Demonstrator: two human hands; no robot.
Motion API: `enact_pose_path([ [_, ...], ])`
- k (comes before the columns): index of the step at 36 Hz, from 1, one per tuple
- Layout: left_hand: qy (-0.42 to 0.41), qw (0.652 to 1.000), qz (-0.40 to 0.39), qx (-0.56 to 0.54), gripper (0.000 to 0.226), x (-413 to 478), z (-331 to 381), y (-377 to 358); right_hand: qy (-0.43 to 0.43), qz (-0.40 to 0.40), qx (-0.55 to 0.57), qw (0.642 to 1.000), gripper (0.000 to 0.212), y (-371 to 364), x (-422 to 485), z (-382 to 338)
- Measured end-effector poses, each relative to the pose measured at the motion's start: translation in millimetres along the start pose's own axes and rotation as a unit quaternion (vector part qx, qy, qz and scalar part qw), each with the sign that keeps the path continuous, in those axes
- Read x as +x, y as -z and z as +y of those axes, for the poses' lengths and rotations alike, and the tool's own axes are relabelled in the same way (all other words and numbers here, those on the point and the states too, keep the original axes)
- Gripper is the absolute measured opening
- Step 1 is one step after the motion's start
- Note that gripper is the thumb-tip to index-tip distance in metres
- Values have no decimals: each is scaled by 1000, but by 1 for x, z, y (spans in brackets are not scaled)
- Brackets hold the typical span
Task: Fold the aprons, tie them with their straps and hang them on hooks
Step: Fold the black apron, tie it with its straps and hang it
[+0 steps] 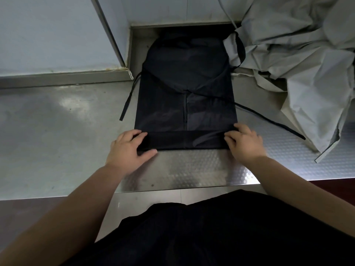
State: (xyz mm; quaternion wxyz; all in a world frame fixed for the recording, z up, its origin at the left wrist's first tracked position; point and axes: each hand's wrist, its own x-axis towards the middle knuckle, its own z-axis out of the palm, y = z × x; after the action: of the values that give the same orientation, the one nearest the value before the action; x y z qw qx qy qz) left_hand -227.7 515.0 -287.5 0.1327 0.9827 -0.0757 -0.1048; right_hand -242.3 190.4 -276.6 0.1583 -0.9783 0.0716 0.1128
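A black apron (186, 93) lies folded into a long narrow strip on the steel counter (57, 131), running away from me. Its near end is turned over into a flat band (184, 140). My left hand (127, 148) grips the left end of that band, thumb beneath and fingers on top. My right hand (245, 141) holds the right end the same way. One black strap (127, 100) trails off the left side and another strap (272, 121) runs out to the right across the counter.
A crumpled heap of grey aprons (299, 54) fills the right back of the counter and hangs over its edge. A wall panel and steel ledge (63, 75) close off the left back. The counter's front edge (172, 187) is just before my body.
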Motion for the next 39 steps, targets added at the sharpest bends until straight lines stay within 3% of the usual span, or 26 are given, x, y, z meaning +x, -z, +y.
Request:
enact_pose_path([
  [2,-5,1000,-9,1,85,-3,-2,1,31,-47,-20,998,54,3,-3,3],
  [4,-7,1000,0,-20,81,-4,-3,1,55,-81,-51,994,67,6,-4,7],
  [10,-4,995,23,-94,54,-11,0,1,78,-29,-88,993,40,4,-7,10],
  [14,25,986,38,-159,15,-16,1,4,46,-13,18,999,42,7,-20,12],
  [16,79,967,2,-242,14,-18,1,9,18,-41,98,994,33,12,-25,14],
  [19,127,943,-25,-306,6,-18,-4,11,-18,-92,151,984,56,17,-30,16],
  [21,159,932,-28,-324,12,-21,-5,12,-36,-84,153,984,50,14,-30,18],
  [24,197,930,-1,-311,19,-26,-3,8,-80,-58,169,981,41,7,-30,19],
  [29,247,953,62,-164,24,-35,6,2,-98,-64,89,989,42,1,-28,10],
  [33,211,963,118,-119,26,-34,9,-5,-100,-45,34,993,46,4,-29,-1],
  [36,39,987,146,-59,23,-33,3,-10,-11,-8,-76,997,47,4,-34,-9],
  [39,-91,991,95,-24,29,-31,-5,-17,85,-57,-127,987,48,-5,-37,-12],
])
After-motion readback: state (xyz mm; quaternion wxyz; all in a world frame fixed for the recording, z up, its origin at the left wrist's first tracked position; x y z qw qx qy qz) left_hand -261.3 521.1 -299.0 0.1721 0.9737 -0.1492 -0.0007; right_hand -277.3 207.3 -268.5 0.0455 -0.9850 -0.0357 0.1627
